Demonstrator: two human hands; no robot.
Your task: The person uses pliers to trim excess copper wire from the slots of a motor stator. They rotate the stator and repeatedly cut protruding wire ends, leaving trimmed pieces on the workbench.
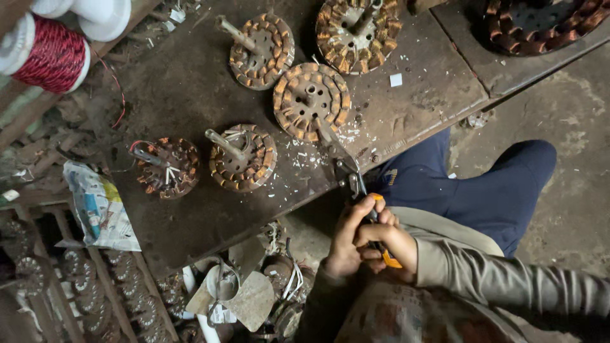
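Both hands grip orange-handled metal pliers at lower centre.
Left hand (346, 244) and right hand (391, 244) close around the orange-handled metal pliers (365, 209), whose tips are near a round copper-wound stator (311, 100).

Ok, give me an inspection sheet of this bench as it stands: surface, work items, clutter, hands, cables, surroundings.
Surface: dark, stained workbench, scattered with small white scraps.
Job's things: orange-handled cutters at the bench's near edge; five wound stators on the bench, the nearest just beyond the cutter tip; a sixth, larger winding on the next slab.
Clutter: crumpled printed bag at the bench's left; metal scrap and more stators below.
Hands: left hand and right hand, fingers wrapped round the cutter handles.
Cables: spool of red wire top left, one loose red strand trailing off.
Surroundings: concrete floor; the person's blue trouser legs.
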